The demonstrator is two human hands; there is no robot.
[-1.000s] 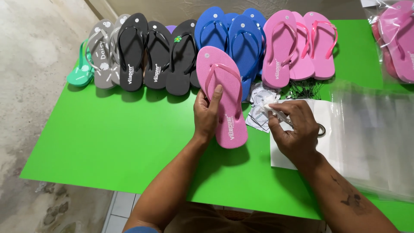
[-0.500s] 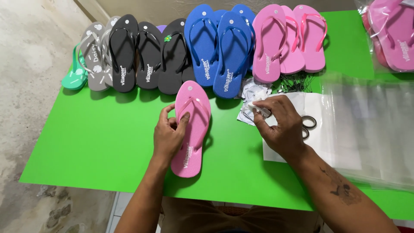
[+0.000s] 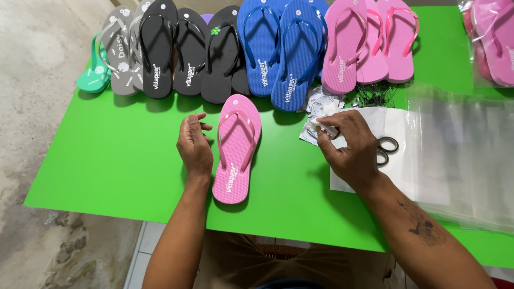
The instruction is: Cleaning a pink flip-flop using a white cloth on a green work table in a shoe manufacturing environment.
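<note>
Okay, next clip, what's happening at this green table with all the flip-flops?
A person works at a green table. A single pink flip-flop lies strap-up in front of them; the left hand rests beside it, apparently just touching its edge. The right hand pinches a small white tag over a pile of tags. Scissors and clear plastic bags lie to the right. Grey, black, blue and pink flip-flops line the far edge.

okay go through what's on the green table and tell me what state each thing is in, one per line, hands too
Pink sandal: lying flat, strap up, apart from the row.
Left hand: open, beside the sandal.
Right hand: pinching a small white tag.
Scissors: closed, partly hidden.
Clear bags: stacked flat.
Row of sandals: overlapping.
</note>
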